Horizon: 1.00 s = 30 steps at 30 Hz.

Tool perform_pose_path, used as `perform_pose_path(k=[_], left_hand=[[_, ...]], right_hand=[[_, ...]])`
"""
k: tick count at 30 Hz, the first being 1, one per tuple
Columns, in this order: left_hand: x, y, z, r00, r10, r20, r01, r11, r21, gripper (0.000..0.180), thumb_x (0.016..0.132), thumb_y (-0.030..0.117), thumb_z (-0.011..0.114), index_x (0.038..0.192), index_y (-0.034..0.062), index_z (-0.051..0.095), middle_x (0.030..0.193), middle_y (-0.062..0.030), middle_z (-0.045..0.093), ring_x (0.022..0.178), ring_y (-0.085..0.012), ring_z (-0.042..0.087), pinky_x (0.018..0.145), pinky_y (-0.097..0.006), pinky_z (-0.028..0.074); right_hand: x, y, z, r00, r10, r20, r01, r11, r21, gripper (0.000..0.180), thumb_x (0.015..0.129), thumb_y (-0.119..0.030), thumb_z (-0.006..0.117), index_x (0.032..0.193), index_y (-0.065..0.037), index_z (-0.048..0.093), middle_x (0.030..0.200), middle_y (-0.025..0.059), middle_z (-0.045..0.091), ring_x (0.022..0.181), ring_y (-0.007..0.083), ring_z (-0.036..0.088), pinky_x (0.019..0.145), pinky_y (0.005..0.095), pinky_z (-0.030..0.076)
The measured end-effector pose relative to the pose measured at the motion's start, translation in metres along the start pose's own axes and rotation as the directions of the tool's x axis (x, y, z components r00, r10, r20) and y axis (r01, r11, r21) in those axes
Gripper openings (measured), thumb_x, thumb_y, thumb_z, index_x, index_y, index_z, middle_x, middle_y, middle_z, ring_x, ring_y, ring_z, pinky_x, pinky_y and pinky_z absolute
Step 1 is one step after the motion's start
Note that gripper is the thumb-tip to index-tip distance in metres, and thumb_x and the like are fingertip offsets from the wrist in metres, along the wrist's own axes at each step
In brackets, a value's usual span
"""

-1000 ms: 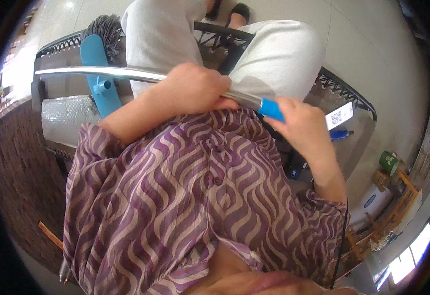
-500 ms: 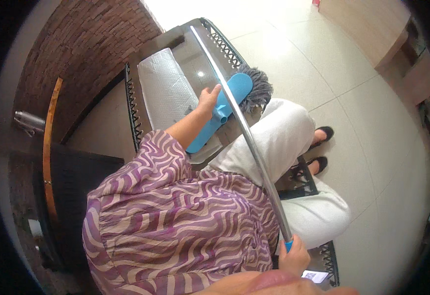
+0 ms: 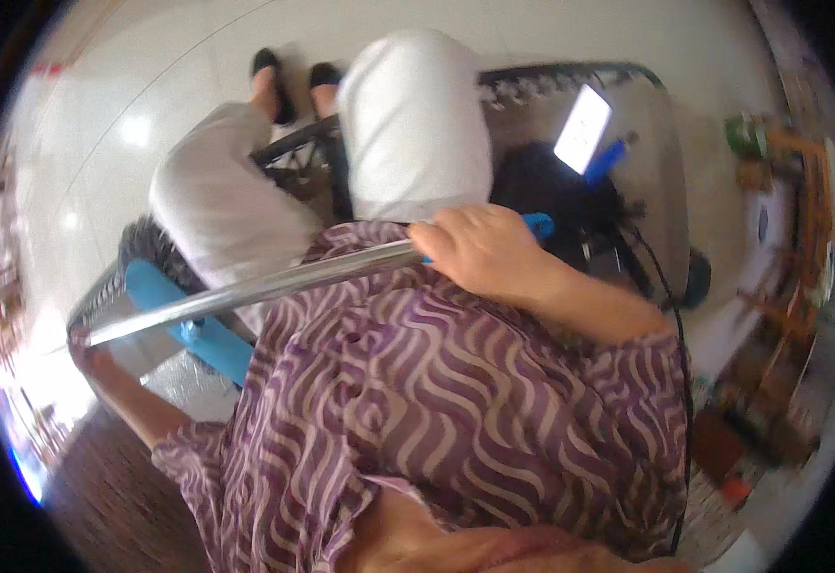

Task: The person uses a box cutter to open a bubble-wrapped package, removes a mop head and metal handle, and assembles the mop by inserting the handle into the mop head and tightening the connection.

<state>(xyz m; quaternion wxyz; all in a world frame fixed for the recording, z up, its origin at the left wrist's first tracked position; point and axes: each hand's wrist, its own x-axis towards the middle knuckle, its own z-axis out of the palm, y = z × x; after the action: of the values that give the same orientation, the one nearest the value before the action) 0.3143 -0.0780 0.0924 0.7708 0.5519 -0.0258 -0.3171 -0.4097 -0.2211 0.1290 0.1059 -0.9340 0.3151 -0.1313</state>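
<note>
A silver metal pole with a blue end lies slanted across my lap and shirt front. Near its blue end, my right hand is closed around it, knuckles up. Out at the opposite end on the left, my left hand is small and blurred, closed about the pole's tip. Below and behind the pole rests a blue mop head plate with a socket, edged by a grey fringe. The pole crosses over the plate in this view; whether they touch, I cannot tell.
I sit on a dark lounger with a laced edge. To my right on it lie a white bright rectangle, a blue object and a black bundle. A dark cord hangs past my right arm. Blurred wooden shelving stands far right.
The view has swung to the right. My left hand has moved from the mop head to the pole's far end. My right hand still holds the pole near its blue end.
</note>
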Motion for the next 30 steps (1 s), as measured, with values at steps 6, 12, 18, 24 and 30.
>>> perform_pose_path(k=[6, 12, 18, 24, 30], left_hand=[[0.019, -0.034, 0.084, 0.994, -0.102, 0.036, 0.103, 0.995, -0.008, 0.033, 0.075, 0.021, 0.057, 0.059, 0.0116, 0.031, 0.054, 0.0006, 0.032, 0.051, -0.0105, 0.034, 0.048, -0.024, 0.029], [-0.009, -0.034, 0.156, 0.989, 0.146, -0.032, -0.143, 0.986, 0.084, 0.031, 0.074, 0.017, 0.055, 0.053, 0.0134, 0.032, 0.050, 0.0008, 0.035, 0.048, -0.0104, 0.037, 0.048, -0.025, 0.032], [-0.070, -0.116, 0.192, 0.949, 0.244, 0.199, -0.275, 0.950, 0.149, 0.023, 0.079, 0.030, 0.056, 0.067, 0.0130, 0.046, 0.061, 0.0003, 0.044, 0.053, -0.0134, 0.043, 0.049, -0.030, 0.037], [-0.148, -0.171, 0.308, 0.978, -0.132, 0.160, 0.172, 0.947, -0.272, 0.030, 0.085, 0.035, 0.053, 0.070, 0.0124, 0.039, 0.052, 0.0010, 0.036, 0.042, -0.0105, 0.037, 0.038, -0.025, 0.032], [-0.239, -0.205, 0.331, 0.916, -0.378, 0.135, 0.378, 0.925, 0.024, 0.027, 0.088, 0.034, 0.047, 0.074, 0.0112, 0.044, 0.057, 0.0000, 0.043, 0.046, -0.0107, 0.042, 0.041, -0.026, 0.034]], right_hand=[[-0.022, -0.016, 0.005, 0.926, 0.135, 0.354, -0.202, 0.966, 0.161, 0.024, 0.076, -0.029, 0.056, 0.086, -0.007, 0.051, 0.068, 0.0097, 0.057, 0.064, 0.0234, 0.059, 0.054, 0.0333, 0.046], [-0.008, 0.000, 0.002, 0.722, 0.017, 0.691, -0.470, 0.746, 0.473, 0.031, 0.077, -0.035, 0.058, 0.089, -0.006, 0.051, 0.077, 0.0154, 0.058, 0.073, 0.0333, 0.057, 0.062, 0.0411, 0.044], [0.014, -0.014, 0.031, 0.749, 0.134, 0.649, -0.503, 0.753, 0.424, 0.048, 0.080, -0.040, 0.056, 0.111, -0.006, 0.047, 0.098, 0.0195, 0.056, 0.090, 0.0327, 0.056, 0.075, 0.0380, 0.043], [-0.002, -0.017, 0.042, 0.851, 0.163, 0.498, -0.461, 0.686, 0.563, 0.058, 0.081, -0.035, 0.056, 0.123, 0.002, 0.039, 0.104, 0.0208, 0.055, 0.097, 0.0326, 0.053, 0.085, 0.0358, 0.040], [0.039, -0.030, 0.051, 0.833, 0.063, 0.549, -0.549, 0.210, 0.809, 0.047, 0.088, -0.016, 0.050, 0.128, -0.001, 0.030, 0.071, 0.0016, 0.052, 0.050, 0.0041, 0.042, 0.044, 0.0180, 0.036]])
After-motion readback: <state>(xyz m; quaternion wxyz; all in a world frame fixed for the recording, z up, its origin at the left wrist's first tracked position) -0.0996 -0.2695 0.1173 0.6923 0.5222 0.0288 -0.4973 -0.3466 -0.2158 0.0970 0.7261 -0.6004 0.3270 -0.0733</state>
